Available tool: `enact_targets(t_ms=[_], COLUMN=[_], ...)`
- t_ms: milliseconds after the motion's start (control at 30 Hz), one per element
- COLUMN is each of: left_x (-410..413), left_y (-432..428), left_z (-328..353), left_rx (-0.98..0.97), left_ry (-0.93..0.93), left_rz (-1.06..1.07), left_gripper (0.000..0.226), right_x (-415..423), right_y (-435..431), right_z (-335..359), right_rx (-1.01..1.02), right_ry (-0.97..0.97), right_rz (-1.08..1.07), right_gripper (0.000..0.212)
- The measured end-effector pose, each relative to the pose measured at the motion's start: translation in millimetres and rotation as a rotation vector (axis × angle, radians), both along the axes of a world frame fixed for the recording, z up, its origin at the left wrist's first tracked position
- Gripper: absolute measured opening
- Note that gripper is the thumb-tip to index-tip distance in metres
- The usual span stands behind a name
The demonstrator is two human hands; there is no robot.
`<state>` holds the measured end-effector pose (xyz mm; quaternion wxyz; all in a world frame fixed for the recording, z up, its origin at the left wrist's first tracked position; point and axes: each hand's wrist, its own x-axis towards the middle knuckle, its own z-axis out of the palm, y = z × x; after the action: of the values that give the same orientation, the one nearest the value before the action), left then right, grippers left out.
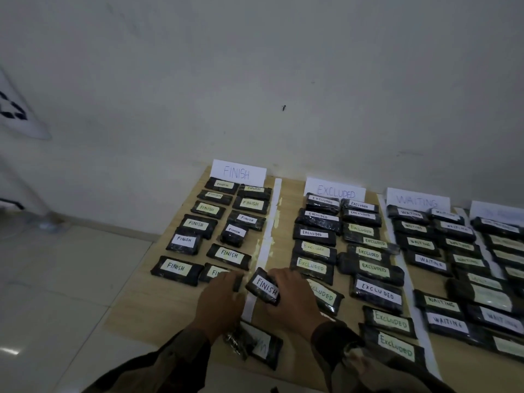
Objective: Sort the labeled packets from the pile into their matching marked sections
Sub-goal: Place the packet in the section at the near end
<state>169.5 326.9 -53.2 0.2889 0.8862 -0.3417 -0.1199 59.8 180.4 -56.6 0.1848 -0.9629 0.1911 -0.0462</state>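
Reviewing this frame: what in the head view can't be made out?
Head view:
Far-right section sign: blurred, unreadable.
Near packet: label too blurred to read.
Left hand: its fingers hide whether it grips anything.
Excluded packet: label partly covered by the right hand, which holds a Finish packet.
Wall sheet: cut by the left edge.

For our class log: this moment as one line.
right hand: grips FINISH packet over divider strip | left hand: on neighbouring packet
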Motion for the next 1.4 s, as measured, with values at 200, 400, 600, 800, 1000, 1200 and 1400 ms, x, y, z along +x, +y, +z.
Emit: enact_targets(t_ms=[200,400,600,800,1000,1200,1400], left_x=[9,17,23,31,36,38,38], left_y=[45,85,107,116,122,115,100], left_z=[-10,-20,-22,-26,-32,-31,-28], left_rx=[0.181,0.301,0.363,0.335,0.353,0.352,0.268], left_ry=[-0.2,-0.307,-0.299,-0.256,-0.254,-0.239,-0.301], left_rz=[-0.016,0.027,0.097,0.15,0.155,0.142,0.086], left_gripper=[0.051,0.053,0.053,0.052,0.052,0.053,0.054], right_x=[19,48,74,91,97,97,88], right_y=[20,44,62,75,80,75,64], right_z=[-2,-7,-8,-14,-19,-22,-15], right_rx=[-0.063,-0.041,0.012,-0.005,-0.061,-0.095,0.023], right_ry=[0.06,0.064,0.119,0.191,0.25,0.207,0.092], right_rz=[0.131,0.222,0.272,0.316,0.346,0.372,0.29], right_gripper=[0.054,0.054,0.05,0.047,0.05,0.046,0.033])
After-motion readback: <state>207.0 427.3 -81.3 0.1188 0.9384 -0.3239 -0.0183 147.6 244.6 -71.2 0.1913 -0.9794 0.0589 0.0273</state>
